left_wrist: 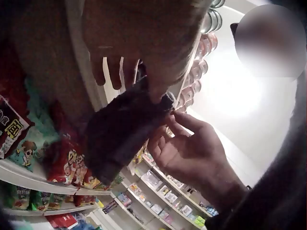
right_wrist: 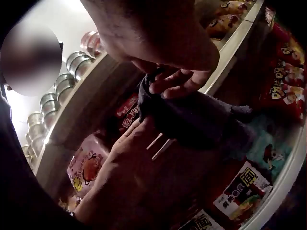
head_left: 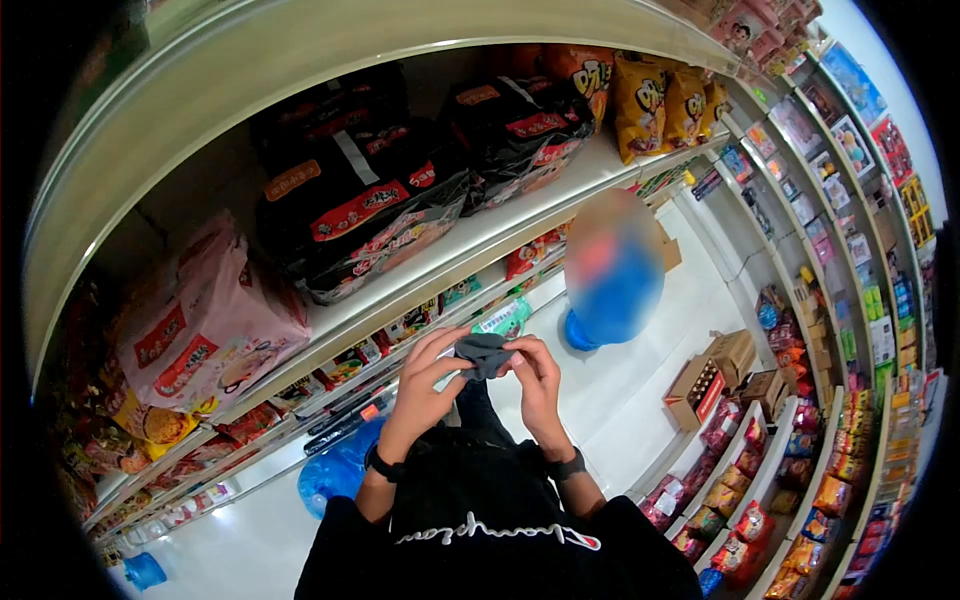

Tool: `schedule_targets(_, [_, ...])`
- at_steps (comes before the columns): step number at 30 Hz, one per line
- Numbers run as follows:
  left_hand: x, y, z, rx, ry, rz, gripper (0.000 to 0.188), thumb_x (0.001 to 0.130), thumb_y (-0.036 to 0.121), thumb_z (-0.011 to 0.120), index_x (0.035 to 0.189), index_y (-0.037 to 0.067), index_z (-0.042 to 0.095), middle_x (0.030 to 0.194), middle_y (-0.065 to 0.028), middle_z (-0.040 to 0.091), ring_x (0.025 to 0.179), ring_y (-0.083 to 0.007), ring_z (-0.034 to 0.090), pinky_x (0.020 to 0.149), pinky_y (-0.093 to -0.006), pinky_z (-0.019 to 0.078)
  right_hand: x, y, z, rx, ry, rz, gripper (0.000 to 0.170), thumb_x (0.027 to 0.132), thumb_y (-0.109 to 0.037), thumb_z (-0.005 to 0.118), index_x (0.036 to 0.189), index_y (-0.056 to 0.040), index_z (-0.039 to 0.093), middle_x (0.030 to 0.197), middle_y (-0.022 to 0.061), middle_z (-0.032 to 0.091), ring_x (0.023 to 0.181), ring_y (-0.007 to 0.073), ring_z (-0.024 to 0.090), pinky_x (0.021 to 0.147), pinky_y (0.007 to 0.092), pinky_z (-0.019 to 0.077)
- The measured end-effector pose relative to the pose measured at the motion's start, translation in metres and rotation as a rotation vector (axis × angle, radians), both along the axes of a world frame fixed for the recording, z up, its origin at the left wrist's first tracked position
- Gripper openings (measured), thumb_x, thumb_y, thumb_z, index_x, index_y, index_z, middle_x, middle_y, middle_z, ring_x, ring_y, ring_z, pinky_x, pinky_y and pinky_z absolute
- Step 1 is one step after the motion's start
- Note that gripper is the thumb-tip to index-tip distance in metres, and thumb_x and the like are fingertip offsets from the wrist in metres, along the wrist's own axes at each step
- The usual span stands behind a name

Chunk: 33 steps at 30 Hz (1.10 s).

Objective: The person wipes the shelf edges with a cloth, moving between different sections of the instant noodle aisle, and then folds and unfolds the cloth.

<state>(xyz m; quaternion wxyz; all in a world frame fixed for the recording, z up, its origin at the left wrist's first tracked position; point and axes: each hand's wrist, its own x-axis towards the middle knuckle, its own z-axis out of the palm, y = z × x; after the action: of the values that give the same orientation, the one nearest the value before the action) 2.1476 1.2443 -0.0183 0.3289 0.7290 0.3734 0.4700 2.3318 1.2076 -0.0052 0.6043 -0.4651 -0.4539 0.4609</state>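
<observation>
A dark grey cloth [head_left: 483, 352] is stretched between both hands in front of the chest. My left hand [head_left: 428, 385] pinches its left edge between thumb and fingers. On the opposite side, my right hand [head_left: 537, 388] pinches the other edge with thumb and fingertips. In the left wrist view, the cloth [left_wrist: 120, 129] hangs down below the left hand [left_wrist: 139, 43]. From the right wrist, the right hand [right_wrist: 163, 43] appears above the cloth [right_wrist: 196, 117], with the left hand [right_wrist: 120, 163] at its edge. A green pack [head_left: 503, 318] shows just beyond the cloth.
Black multipacks [head_left: 365, 200], a pink bag [head_left: 205, 325] and yellow snack bags [head_left: 640, 105] fill the shelf ahead. A person in blue [head_left: 612, 285] is in the aisle. Cartons [head_left: 695, 390] stand on the floor at right; blue water jugs [head_left: 335, 475] stand at left.
</observation>
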Motion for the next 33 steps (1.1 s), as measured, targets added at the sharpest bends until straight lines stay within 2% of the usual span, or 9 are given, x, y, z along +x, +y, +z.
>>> schedule_targets(8, [-0.001,-0.01,-0.007,0.02,0.032,0.106,0.02,0.074,-0.001,0.075,0.093,0.003,0.072,0.108,-0.0142,0.072,0.109,-0.0331,0.065,0.095,-0.0427,0.0482,0.003,0.001,-0.003,-0.057,-0.037,-0.07,0.022,0.099,-0.006,0.058,0.119,0.0013,0.062,0.113,0.0088,0.057,0.093,0.0178,0.062,0.083,0.0311,0.0503])
schedule_targets(11, [-0.004,-0.013,-0.006,-0.015,0.022,0.126,0.019,0.077,0.0,0.076,0.095,0.001,0.072,0.104,-0.0152,0.071,0.103,-0.0328,0.066,0.091,-0.0409,0.0495,-0.002,-0.003,0.009,0.09,-0.344,-0.135,0.031,0.092,-0.003,0.064,0.123,-0.0033,0.064,0.121,0.0115,0.056,0.102,0.0195,0.061,0.087,0.032,0.0503])
schedule_targets(12, [-0.005,-0.015,-0.009,-0.049,0.018,0.119,0.018,0.079,0.001,0.076,0.097,0.0,0.072,0.104,-0.0155,0.071,0.102,-0.0322,0.067,0.091,-0.0397,0.0497,-0.001,-0.005,0.008,0.113,-0.46,-0.101,0.041,0.085,-0.003,0.069,0.126,-0.0074,0.066,0.131,0.0143,0.054,0.112,0.0255,0.06,0.095,0.0353,0.0488])
schedule_targets(16, [-0.009,-0.021,-0.013,-0.113,-0.002,0.106,0.019,0.082,0.002,0.076,0.1,-0.001,0.072,0.103,-0.0164,0.071,0.095,-0.031,0.068,0.087,-0.0361,0.0511,-0.014,-0.01,0.018,0.258,-0.771,0.018,0.037,0.082,-0.007,0.074,0.119,-0.0072,0.07,0.142,0.0156,0.053,0.123,0.0359,0.055,0.103,0.0438,0.0441])
schedule_targets(19, [-0.012,-0.025,-0.009,-0.139,-0.032,0.129,0.019,0.08,0.003,0.078,0.098,0.002,0.073,0.101,-0.0152,0.071,0.097,-0.0337,0.068,0.087,-0.0399,0.0513,-0.017,-0.01,0.004,0.31,-0.814,-0.002,0.03,0.081,-0.008,0.075,0.111,-0.0074,0.072,0.138,0.0155,0.057,0.123,0.0357,0.056,0.102,0.0444,0.0443])
schedule_targets(24, [-0.018,-0.029,-0.002,-0.248,-0.079,0.196,0.018,0.083,0.006,0.078,0.1,0.002,0.074,0.101,-0.0145,0.071,0.093,-0.0311,0.069,0.084,-0.037,0.0523,-0.019,-0.007,0.015,0.335,-0.738,-0.018,0.018,0.079,-0.004,0.075,0.094,-0.0022,0.065,0.129,0.0132,0.063,0.12,0.0361,0.057,0.102,0.0459,0.0439])
schedule_targets(27, [-0.024,-0.027,-0.005,-0.203,-0.077,0.235,0.024,0.082,0.007,0.08,0.104,0.003,0.071,0.1,-0.0142,0.071,0.092,-0.0271,0.069,0.082,-0.0358,0.0529,-0.013,-0.005,0.02,0.367,-0.719,0.101,0.018,0.079,-0.003,0.074,0.095,-0.0022,0.064,0.125,0.0113,0.066,0.119,0.0354,0.058,0.101,0.0462,0.0439])
schedule_targets(31, [-0.024,-0.029,-0.013,-0.229,-0.13,0.297,0.032,0.083,0.007,0.08,0.112,0.004,0.066,0.1,-0.0136,0.072,0.092,-0.0239,0.069,0.084,-0.0353,0.053,-0.014,-0.008,0.018,0.366,-0.692,0.14,0.015,0.08,-0.001,0.073,0.094,-0.0033,0.067,0.103,0.0102,0.07,0.104,0.0312,0.063,0.1,0.0448,0.0449])
schedule_targets(33, [-0.022,-0.032,-0.013,-0.269,-0.162,0.314,0.035,0.084,0.006,0.08,0.116,0.004,0.065,0.099,-0.013,0.072,0.092,-0.0224,0.07,0.085,-0.0346,0.0532,-0.016,-0.008,0.015,0.346,-0.703,0.171,0.017,0.08,-0.005,0.076,0.096,-0.004,0.07,0.1,0.0117,0.07,0.1,0.0337,0.064,0.096,0.0446,0.0471])
